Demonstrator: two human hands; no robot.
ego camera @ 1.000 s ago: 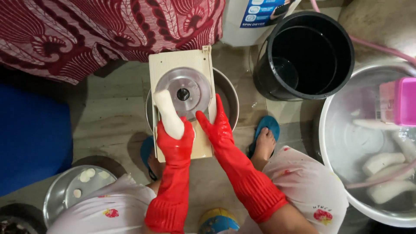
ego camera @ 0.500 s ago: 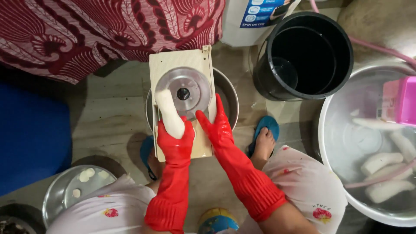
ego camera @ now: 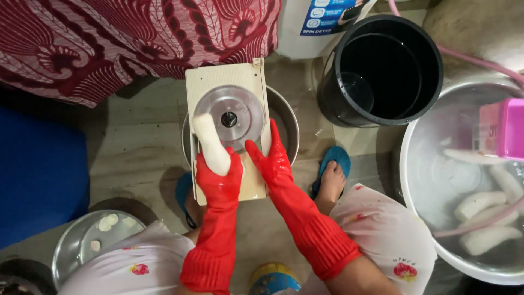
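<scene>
The left hand (ego camera: 219,173), in a long red rubber glove, is closed around the near end of a peeled white root piece (ego camera: 210,143), pressing it against the round metal disc (ego camera: 229,116) of a cream-coloured slicer board (ego camera: 221,82). The right hand (ego camera: 271,158), gloved the same, lies flat with fingers extended along the right edge of the board, steadying it. The board rests across a metal bowl (ego camera: 286,123) on the floor, between the person's 2 feet in blue sandals (ego camera: 334,159).

To the right and farther away stands a black bucket (ego camera: 382,71), empty-looking and dark inside. At the far right, a large metal basin (ego camera: 436,164) holds water with several more peeled white pieces (ego camera: 480,205), and a pink box (ego camera: 505,128) sits at its edge. At the near left, a small metal pan (ego camera: 71,251) holds a few pale slices (ego camera: 106,223). A red patterned cloth (ego camera: 109,38) fills the far left.
</scene>
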